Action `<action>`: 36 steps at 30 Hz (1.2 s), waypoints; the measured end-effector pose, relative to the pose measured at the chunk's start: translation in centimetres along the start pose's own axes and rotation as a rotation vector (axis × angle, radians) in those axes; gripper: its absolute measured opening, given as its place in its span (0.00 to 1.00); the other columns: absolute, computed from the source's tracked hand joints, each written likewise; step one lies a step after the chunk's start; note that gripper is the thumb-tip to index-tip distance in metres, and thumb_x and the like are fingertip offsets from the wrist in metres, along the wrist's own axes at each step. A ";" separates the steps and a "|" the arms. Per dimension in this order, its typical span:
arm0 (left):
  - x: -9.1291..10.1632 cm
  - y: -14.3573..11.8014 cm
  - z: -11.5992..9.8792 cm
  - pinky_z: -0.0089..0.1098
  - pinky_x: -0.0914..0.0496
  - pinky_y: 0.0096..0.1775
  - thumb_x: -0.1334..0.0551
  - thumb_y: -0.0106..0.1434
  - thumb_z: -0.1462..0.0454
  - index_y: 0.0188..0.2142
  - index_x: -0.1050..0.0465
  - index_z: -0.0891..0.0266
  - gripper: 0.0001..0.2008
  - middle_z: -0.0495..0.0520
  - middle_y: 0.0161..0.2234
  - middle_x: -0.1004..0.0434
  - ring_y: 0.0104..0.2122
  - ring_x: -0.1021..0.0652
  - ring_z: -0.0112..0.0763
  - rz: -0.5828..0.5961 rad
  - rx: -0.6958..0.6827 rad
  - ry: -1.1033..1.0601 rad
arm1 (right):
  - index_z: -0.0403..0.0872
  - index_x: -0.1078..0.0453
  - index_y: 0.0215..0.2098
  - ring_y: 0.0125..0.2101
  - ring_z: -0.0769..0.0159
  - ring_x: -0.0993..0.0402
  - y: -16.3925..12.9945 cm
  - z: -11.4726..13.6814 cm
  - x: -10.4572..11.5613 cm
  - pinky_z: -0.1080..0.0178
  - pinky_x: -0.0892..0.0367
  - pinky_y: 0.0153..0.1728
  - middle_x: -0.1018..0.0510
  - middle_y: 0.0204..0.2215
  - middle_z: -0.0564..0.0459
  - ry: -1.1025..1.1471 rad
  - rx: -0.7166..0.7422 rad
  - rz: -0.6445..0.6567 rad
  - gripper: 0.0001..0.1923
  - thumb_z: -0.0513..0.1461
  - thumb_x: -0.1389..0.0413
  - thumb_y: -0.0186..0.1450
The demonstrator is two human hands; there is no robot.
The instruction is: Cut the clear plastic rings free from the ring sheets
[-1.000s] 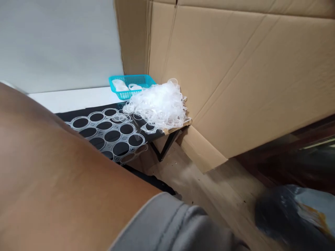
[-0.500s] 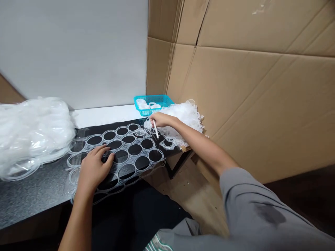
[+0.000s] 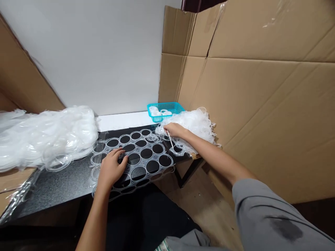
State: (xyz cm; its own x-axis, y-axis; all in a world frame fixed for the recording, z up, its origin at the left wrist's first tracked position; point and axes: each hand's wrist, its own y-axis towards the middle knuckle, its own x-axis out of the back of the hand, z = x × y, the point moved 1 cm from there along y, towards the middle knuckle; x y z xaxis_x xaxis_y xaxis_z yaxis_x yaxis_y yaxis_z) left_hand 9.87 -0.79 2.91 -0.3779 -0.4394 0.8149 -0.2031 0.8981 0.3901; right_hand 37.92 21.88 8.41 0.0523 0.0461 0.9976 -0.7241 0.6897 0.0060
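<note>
A clear plastic sheet with rows of large round holes (image 3: 143, 163) lies across the dark table, its near side hanging over the front edge. My left hand (image 3: 112, 168) rests flat on the left part of this sheet, fingers apart. At the sheet's far right corner, my right hand (image 3: 175, 130) is closed round a thin white stick-like tool (image 3: 170, 140), which slants down towards the table. Beside and behind that hand is a heap of tangled clear plastic rings (image 3: 197, 122). Whether its fingers also hold some plastic is hidden.
A turquoise basket (image 3: 180, 107) with white rings stands at the back. On the left lies a thick pile of clear plastic sheets (image 3: 65, 132). A cardboard wall (image 3: 251, 104) borders the right side, and a pale panel (image 3: 110, 62) rises behind the table (image 3: 62, 183).
The view has turned left, so everything sits farther right and slightly lower. My right hand still holds the tool, now tilted differently. My left hand stays flat on the sheet.
</note>
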 end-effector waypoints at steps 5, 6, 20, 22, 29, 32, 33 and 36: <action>-0.1 -0.3 0.2 0.52 0.31 0.62 0.46 0.68 0.51 0.49 0.20 0.60 0.22 0.63 0.58 0.21 0.59 0.23 0.51 -0.002 0.013 -0.005 | 0.47 0.29 0.35 0.38 0.61 0.26 -0.8 0.7 2.1 0.64 0.45 0.34 0.18 0.37 0.48 0.086 0.000 -0.049 0.09 0.28 0.44 0.62; 0.1 -0.4 0.0 0.52 0.31 0.62 0.46 0.68 0.51 0.50 0.20 0.60 0.22 0.63 0.58 0.22 0.60 0.24 0.52 -0.027 0.012 0.000 | 0.47 0.30 0.34 0.37 0.62 0.25 -1.2 1.1 2.7 0.64 0.43 0.34 0.18 0.37 0.49 0.158 0.007 -0.072 0.09 0.27 0.44 0.62; 5.4 -2.4 -11.9 0.40 0.21 0.45 0.34 0.65 0.51 0.35 0.21 0.58 0.13 0.54 0.34 0.17 0.37 0.17 0.38 0.164 0.193 -1.046 | 0.48 0.35 0.31 0.33 0.68 0.26 -7.6 13.2 8.8 0.63 0.29 0.35 0.23 0.33 0.54 1.217 0.389 0.071 0.14 0.41 0.33 0.63; 6.4 -3.5 -12.3 0.37 0.21 0.42 0.31 0.64 0.54 0.33 0.21 0.59 0.11 0.52 0.31 0.20 0.35 0.18 0.35 0.082 0.299 -1.249 | 0.48 0.35 0.31 0.32 0.68 0.25 -8.2 14.0 8.6 0.63 0.28 0.35 0.22 0.33 0.54 1.353 0.374 0.104 0.18 0.43 0.30 0.61; 9.3 -6.3 -13.4 0.27 0.21 0.36 0.26 0.58 0.59 0.31 0.19 0.63 0.09 0.52 0.29 0.24 0.32 0.20 0.31 0.022 0.488 -1.576 | 0.47 0.37 0.30 0.31 0.71 0.23 -10.6 15.7 7.9 0.63 0.26 0.36 0.21 0.31 0.56 1.665 0.346 0.183 0.23 0.44 0.26 0.58; 9.6 -7.0 -13.9 0.26 0.22 0.35 0.25 0.57 0.60 0.31 0.19 0.64 0.09 0.52 0.29 0.24 0.32 0.20 0.30 0.021 0.539 -1.589 | 0.47 0.36 0.30 0.32 0.70 0.22 -11.3 16.0 7.7 0.64 0.26 0.37 0.21 0.31 0.56 1.694 0.341 0.186 0.21 0.44 0.27 0.60; 9.7 -7.2 -14.1 0.25 0.22 0.35 0.25 0.57 0.60 0.31 0.19 0.64 0.09 0.52 0.29 0.23 0.32 0.20 0.30 0.009 0.557 -1.586 | 0.47 0.37 0.30 0.32 0.70 0.21 -11.5 16.1 7.6 0.63 0.26 0.37 0.21 0.31 0.56 1.696 0.340 0.185 0.21 0.44 0.27 0.61; 9.8 -7.7 -14.4 0.23 0.22 0.35 0.24 0.56 0.60 0.31 0.18 0.64 0.10 0.52 0.29 0.23 0.31 0.20 0.29 -0.027 0.593 -1.560 | 0.47 0.37 0.30 0.33 0.70 0.21 -11.9 15.9 7.4 0.63 0.26 0.38 0.20 0.31 0.56 1.692 0.328 0.177 0.21 0.44 0.28 0.62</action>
State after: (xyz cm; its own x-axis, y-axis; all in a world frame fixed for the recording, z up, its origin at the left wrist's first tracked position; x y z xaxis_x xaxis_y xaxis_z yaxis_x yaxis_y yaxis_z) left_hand 20.77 -11.74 14.07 -0.7722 -0.3765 -0.5119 -0.3775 0.9198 -0.1070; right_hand 35.98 2.53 16.84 0.4128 0.8924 -0.1824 -0.8873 0.4392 0.1408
